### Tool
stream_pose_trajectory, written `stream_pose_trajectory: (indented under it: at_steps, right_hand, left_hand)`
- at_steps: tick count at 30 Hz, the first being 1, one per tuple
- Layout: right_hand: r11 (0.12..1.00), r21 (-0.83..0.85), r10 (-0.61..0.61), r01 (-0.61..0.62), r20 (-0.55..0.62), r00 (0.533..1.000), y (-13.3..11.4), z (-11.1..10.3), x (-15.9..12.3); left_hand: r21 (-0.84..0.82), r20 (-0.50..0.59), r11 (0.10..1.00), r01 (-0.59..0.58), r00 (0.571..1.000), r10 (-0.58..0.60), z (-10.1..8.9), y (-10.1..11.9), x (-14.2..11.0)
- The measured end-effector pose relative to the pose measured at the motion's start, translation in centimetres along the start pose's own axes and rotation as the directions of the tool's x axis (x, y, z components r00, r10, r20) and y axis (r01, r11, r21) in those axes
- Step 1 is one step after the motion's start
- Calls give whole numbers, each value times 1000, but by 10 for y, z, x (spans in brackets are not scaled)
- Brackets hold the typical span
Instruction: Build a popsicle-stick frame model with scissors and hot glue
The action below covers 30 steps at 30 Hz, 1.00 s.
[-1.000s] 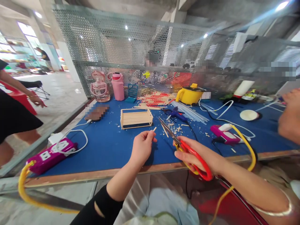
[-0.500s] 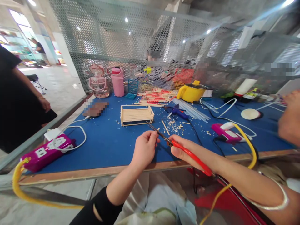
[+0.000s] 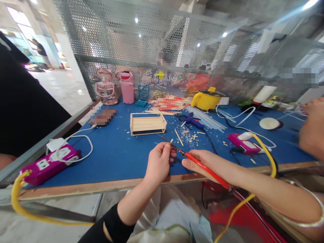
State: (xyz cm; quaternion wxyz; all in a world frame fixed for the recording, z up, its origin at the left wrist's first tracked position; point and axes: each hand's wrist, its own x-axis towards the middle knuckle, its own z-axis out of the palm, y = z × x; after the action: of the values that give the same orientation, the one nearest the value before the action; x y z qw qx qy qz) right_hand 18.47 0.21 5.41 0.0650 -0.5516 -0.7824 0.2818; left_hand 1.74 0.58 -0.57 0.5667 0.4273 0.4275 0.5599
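"Blue surface (image 3: 113, 158), mesh screen (image 3: 141, 40) behind it. What are you holding?"

"From my remote seat, my left hand (image 3: 159, 162) pinches a short wooden stick (image 3: 171, 141); my right hand (image 3: 212, 160) is curled round red-handled scissors (image 3: 207, 170), blades beside the stick. Whether they touch, I can't tell. The slatted wooden frame (image 3: 148, 124) sits just beyond."

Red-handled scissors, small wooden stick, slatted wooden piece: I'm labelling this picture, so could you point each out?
Red-handled scissors (image 3: 202, 165): head view, on the red handle.
Small wooden stick (image 3: 171, 140): head view, on its exposed end.
Slatted wooden piece (image 3: 148, 124): head view, on the middle slats.
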Motion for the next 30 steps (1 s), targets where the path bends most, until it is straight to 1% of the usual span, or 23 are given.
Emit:
stream_pose_trajectory:
  at_steps: [2, 4, 7, 10, 14, 18, 22, 25, 27, 30]
  right_hand:
    - [1000, -5, -27, 27, -66, 997, 1, 2, 0]
    - [999, -25, -41, 39, -99, 994, 1, 3, 0]
    - [998, -18, -65, 64, -92, 994, -1, 3, 1]
    - [993, 16, -118, 120, -95, 988, -1, 1, 2]
    - [985, 36, -168, 171, -80, 983, 0, -2, 4]
    - [981, 0, -194, 194, -69, 979, 1, -3, 5]
    - [978, -62, -204, 199, -98, 974, 0, -2, 6]
    - [975, -103, -205, 195, -87, 975, -6, -4, 4]
    - [978, -128, -177, 167, -72, 982, -12, -5, 2]
    - [983, -163, -91, 82, -47, 995, -16, -7, 2]
  left_hand:
    - [-1, 2, 1000, -19, 1000, 19, 0, 2, -1]
    - [-7, 8, 999, -39, 999, 39, 1, 3, -1]
    - [-36, 33, 997, -72, 997, 73, 0, 3, -1]
    - [-74, 49, 994, -81, 995, 85, -1, 2, -1]
    - [-140, 66, 989, -56, 996, 66, -1, 2, -4]
    - [-217, 76, 976, -34, 996, 51, -1, 3, -6]
    - [-203, 47, 977, -65, 996, 76, 0, 2, -6]
    - [-170, 45, 982, -82, 995, 91, 0, 3, -6]
    - [-131, 50, 986, -103, 993, 111, -1, 3, -6]
    - [-60, 48, 990, -125, 991, 128, -3, 1, -5]
